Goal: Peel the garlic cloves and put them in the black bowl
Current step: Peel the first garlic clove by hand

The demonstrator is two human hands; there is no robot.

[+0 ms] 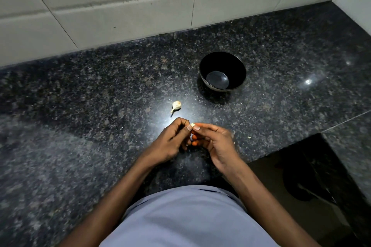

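Peeling in progress, by my reading. Best done by pinning the clove firmly and lifting the skin from its tip with a thumbnail. Left hand and right hand meet, fingers curled, both pinching one garlic clove at the fingertips. Just beyond the left hand, a second clove lies on the surface. Farther, beyond the right hand, the black bowl appears empty.

Under my grip lies the dark speckled stone surface, a glare spot just beyond. Well beyond my grip a white tiled wall rises, streaked with dark stains. Below my grip, my pale blue shirt shows.
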